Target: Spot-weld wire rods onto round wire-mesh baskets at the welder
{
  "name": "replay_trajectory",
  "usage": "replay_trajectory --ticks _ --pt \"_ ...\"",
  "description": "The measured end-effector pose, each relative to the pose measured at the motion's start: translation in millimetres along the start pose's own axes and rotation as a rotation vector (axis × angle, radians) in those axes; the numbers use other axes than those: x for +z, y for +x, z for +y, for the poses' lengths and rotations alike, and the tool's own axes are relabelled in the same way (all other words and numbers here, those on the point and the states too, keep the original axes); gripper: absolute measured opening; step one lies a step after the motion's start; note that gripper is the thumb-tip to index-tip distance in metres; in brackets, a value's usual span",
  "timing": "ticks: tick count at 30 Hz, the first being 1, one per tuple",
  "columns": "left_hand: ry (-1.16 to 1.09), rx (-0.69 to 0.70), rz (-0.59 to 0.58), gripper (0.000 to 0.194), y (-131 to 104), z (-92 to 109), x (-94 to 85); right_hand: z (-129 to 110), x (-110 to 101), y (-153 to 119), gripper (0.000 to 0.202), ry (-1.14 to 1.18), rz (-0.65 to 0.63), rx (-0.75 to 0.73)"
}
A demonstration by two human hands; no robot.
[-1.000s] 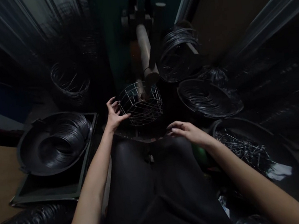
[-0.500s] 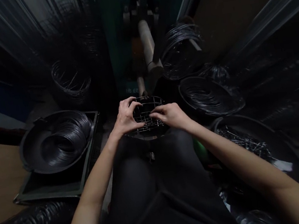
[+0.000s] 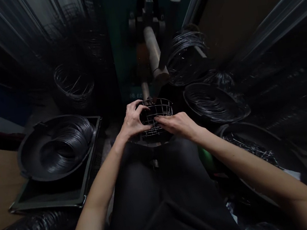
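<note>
A round wire basket (image 3: pixel 158 108) sits between my hands, just below the end of a machine's metal rod (image 3: pixel 145 90). My left hand (image 3: pixel 134 120) curls round the basket's left side, thumb low and fingers at the upper rim, gripping the wires. From the right, my right hand (image 3: pixel 176 123) reaches over the basket's near side with thumb and fingertips pressed together at the wires. Whatever small piece may be between those fingertips is too dark to make out.
On the left, a black basin (image 3: pixel 30 160) with coiled wire (image 3: pixel 68 143) rests on a green-edged tray (image 3: pixel 48 205). Wire coils in a dish (image 3: pixel 206 101) and a basin of metal pieces (image 3: pixel 288 148) stand right. A thick machine cylinder (image 3: pixel 153 47) is ahead.
The basket shows slightly further right and more of its right rim is visible. My left hand has shifted slightly right with it; my right hand sits a little lower, its fingers flatter.
</note>
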State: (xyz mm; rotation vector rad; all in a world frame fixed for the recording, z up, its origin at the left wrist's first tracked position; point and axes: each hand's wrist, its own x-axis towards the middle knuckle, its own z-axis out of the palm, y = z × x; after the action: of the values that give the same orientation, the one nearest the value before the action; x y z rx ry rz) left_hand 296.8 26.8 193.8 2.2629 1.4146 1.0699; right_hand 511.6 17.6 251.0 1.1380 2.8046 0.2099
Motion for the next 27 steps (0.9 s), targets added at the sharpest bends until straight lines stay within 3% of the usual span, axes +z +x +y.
replay_trajectory --ticks 16,22,27 --pt "-0.125 -0.043 -0.019 0.064 17 -7 -4.8 10 -5 11 0.034 0.08 0.053 0.033" --pt "-0.261 -0.122 0.024 0.075 22 -12 -4.4 9 20 4 0.023 0.227 0.324 0.169" --pt "-0.229 -0.142 0.05 0.077 36 -20 -4.4 18 33 17 0.015 0.326 0.472 0.28"
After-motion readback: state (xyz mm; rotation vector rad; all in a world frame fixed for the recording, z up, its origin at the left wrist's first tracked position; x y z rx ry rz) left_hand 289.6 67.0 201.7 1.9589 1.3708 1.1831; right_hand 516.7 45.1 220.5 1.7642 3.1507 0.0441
